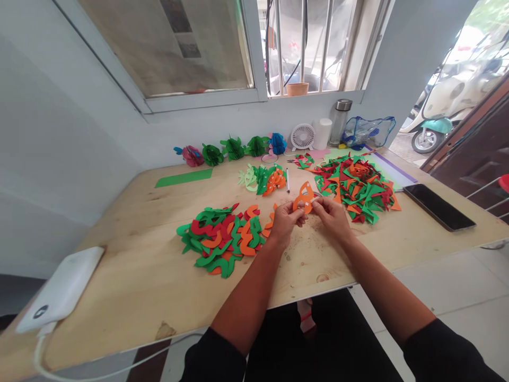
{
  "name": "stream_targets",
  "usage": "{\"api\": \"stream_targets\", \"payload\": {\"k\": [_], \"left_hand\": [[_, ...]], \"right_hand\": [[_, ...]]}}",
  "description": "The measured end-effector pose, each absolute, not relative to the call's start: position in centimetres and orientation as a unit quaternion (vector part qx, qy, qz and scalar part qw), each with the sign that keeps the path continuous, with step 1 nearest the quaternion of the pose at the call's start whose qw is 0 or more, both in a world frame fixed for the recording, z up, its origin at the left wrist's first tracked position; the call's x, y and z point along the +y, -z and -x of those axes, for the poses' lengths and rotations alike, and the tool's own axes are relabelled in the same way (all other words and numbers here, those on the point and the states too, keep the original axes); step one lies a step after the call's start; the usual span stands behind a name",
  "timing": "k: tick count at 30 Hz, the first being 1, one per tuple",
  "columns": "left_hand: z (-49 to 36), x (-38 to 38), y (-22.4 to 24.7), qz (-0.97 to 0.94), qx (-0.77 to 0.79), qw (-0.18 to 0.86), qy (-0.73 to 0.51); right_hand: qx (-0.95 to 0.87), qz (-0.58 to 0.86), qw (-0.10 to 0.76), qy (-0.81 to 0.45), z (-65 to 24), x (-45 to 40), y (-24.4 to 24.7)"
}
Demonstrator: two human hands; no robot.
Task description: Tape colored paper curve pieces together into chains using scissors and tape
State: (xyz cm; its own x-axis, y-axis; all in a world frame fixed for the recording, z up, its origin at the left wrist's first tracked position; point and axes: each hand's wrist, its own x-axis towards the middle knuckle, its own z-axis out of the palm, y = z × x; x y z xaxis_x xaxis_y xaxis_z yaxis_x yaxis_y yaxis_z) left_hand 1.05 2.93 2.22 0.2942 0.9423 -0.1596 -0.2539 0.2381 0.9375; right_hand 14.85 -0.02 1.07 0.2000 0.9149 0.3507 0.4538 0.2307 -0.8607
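Observation:
An orange paper cutout [305,195] with small white spots is held up between both hands over the middle of the wooden table. My left hand [289,220] pinches its lower left part. At its right edge, the fingers of my right hand [328,213] are pressed together on it. Left of my hands lies a heap of curved green, red and orange paper pieces [214,239]. To the right is a bigger pile of jagged paper scraps [358,185]. Behind the cutout lie green and orange spotted pieces [275,182] and a white pen [288,180].
Folded paper ornaments [234,148] line the wall beside a small fan [303,137], a glass bottle [340,122] and a clear bag [368,131]. A black phone [438,207] is at right, a white power bank [61,289] with cable at left, a green strip [183,178] behind.

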Motion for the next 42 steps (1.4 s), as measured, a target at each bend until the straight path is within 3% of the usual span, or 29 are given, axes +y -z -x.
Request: {"api": "stream_targets", "payload": {"k": [7,29,42], "left_hand": [[-1.2,2.9,-2.1,-0.457,0.391,0.664,-0.444],[-1.5,3.0,-1.8,-0.489,0.406,0.596,-0.491],[-1.7,3.2,-0.3,-0.59,0.389,0.492,-0.508]], "right_hand": [[-0.559,0.548,0.532,-0.324,-14.8,0.0,-1.2],[-0.546,0.554,0.554,-0.296,-14.7,-0.2,-1.4],[-0.463,0.519,0.559,-0.452,-14.3,-0.1,-1.6]]}}
